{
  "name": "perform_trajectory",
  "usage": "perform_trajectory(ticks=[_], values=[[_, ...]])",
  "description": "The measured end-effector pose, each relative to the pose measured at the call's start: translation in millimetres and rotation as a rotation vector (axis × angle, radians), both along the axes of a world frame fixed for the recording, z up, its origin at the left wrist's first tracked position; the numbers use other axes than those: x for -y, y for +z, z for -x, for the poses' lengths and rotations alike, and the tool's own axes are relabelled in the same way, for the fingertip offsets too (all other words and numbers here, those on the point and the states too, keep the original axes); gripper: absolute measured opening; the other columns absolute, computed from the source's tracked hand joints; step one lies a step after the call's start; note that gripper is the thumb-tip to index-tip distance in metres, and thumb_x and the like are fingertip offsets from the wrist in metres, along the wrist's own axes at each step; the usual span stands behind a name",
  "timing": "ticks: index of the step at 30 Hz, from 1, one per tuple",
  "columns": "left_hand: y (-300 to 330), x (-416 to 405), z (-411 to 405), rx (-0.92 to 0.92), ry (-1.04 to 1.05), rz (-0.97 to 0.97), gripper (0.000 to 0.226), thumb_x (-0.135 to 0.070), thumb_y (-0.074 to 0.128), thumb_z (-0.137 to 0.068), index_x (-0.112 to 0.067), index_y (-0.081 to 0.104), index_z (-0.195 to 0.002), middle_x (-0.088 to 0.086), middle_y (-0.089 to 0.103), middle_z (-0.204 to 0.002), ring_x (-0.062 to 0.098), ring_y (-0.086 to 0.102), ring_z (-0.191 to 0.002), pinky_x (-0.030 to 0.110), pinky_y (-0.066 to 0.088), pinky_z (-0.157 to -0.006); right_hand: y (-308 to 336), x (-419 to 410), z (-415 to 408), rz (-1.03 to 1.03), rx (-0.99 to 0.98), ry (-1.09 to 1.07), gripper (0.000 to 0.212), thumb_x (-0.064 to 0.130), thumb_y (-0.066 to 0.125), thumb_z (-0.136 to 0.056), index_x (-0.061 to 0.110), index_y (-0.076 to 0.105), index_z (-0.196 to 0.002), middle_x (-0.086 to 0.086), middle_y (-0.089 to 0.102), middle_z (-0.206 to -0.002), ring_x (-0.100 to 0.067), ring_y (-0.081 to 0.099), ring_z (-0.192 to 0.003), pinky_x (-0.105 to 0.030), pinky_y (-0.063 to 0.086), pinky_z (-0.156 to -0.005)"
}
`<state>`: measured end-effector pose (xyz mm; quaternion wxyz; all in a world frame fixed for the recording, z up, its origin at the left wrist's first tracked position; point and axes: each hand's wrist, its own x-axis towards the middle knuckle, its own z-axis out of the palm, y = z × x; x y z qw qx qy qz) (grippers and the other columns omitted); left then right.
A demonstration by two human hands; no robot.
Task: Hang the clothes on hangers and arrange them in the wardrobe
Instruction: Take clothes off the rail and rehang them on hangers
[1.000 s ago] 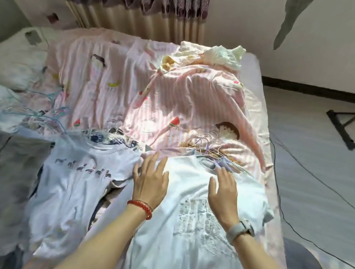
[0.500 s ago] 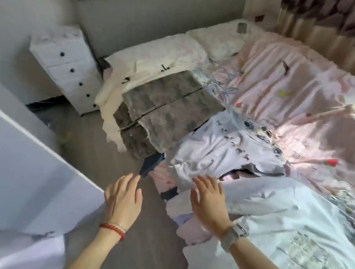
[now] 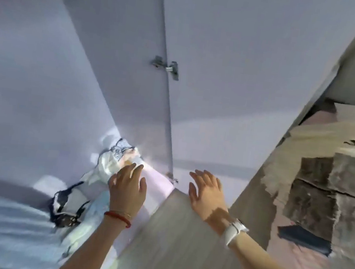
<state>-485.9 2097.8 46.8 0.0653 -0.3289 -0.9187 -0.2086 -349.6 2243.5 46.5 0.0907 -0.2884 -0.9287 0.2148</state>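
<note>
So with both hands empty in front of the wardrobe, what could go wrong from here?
1. The left hand and right hand hold no hanger or garment, so this trip may place nothing.
2. Crumpled clothes lie on the wardrobe floor; hanging items could catch on them.
3. The open door stands near the right hand and could be bumped.

The wardrobe door [image 3: 238,52] in the upper middle of the frame looks like a smooth, matt white board, and its hinge [image 3: 166,66] is shiny metal. The floor [image 3: 182,235] in the lower middle shows a pale wood grain with a dull finish. At the lower left, crumpled cloth [image 3: 110,164] is soft and white, with dark print. At the right, the grey fabric [image 3: 333,187] on the bed looks rough and mottled. The wrist strap [image 3: 233,230] seems smooth white plastic; the bracelet [image 3: 117,216] is red cord.
</note>
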Motion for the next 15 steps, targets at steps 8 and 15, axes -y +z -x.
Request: perform_trajectory(ticks=[8, 15], values=[[47.1, 100.4, 72.3, -0.073, 0.511, 0.021, 0.049, -0.029, 0.033, -0.079, -0.005, 0.068, -0.103, 0.016, 0.065, -0.111, 0.031, 0.062, -0.104, 0.048, 0.048, -0.083, 24.1, 51.9, 169.4, 0.037, -0.163, 0.569, 0.034, 0.016, 0.048, -0.091, 0.008, 0.054, -0.124, -0.01, 0.055, -0.129, -0.025, 0.046, -0.125, -0.038, 0.031, -0.108], [118.8, 186.2, 88.1, -0.326, 0.989, 0.001, 0.032, -0.011, 0.059, -0.081, -0.004, 0.064, -0.112, 0.019, 0.059, -0.12, 0.037, 0.054, -0.112, 0.056, 0.038, -0.091, 70.6, 133.8, 270.5, 0.14, -0.292, 0.982, 0.029, 0.011, 0.051, -0.09, 0.006, 0.059, -0.117, -0.01, 0.063, -0.116, -0.028, 0.056, -0.111, -0.038, 0.042, -0.098]])
